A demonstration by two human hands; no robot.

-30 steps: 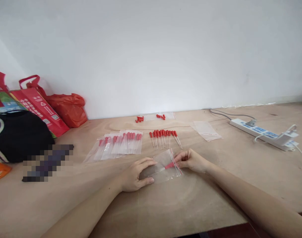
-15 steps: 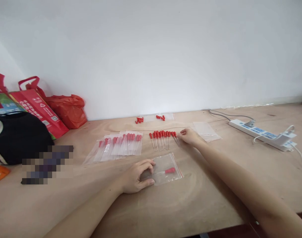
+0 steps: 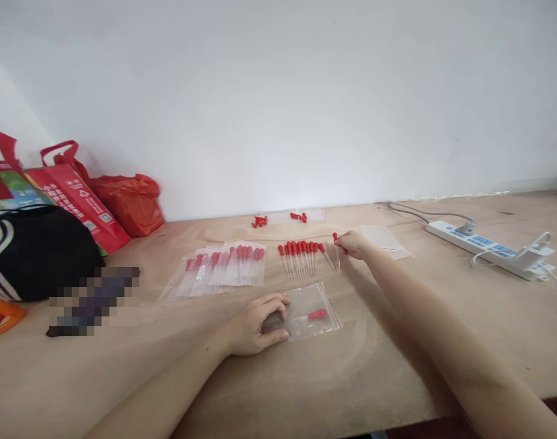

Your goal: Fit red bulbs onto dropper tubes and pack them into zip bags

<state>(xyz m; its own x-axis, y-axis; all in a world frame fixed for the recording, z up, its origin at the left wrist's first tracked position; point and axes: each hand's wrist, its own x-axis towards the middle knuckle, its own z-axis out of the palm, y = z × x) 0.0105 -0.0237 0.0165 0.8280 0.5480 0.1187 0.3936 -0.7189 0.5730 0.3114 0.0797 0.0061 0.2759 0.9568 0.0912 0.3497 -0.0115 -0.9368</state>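
A clear zip-lock bag [image 3: 301, 299] lies flat on the wooden table, with one red-bulbed dropper [image 3: 317, 314] inside it. My left hand [image 3: 262, 323] curls over the bag's left end, thumb apart from the fingers, keeping hold of it. Farther back, my right hand [image 3: 351, 244] pinches another dropper [image 3: 335, 236] near its red bulb. That dropper's thin glass tube points down toward the table, partly hidden by the fingers. Just left of it stretches a row of several loose droppers [image 3: 299, 249], bulbs away from me.
Bagged droppers [image 3: 223, 268] overlap on the left. Loose red bulbs [image 3: 260, 222] lie near the wall, and flat clear bags [image 3: 383, 239] at right. A white power strip [image 3: 479, 247] with cords sits far right. A black bag [image 3: 44, 250] and red bags [image 3: 127, 204] fill the left.
My right hand has closed on the end dropper of the row and drawn it slightly right and upward, apart from its neighbour. The left hand stays on the bag.
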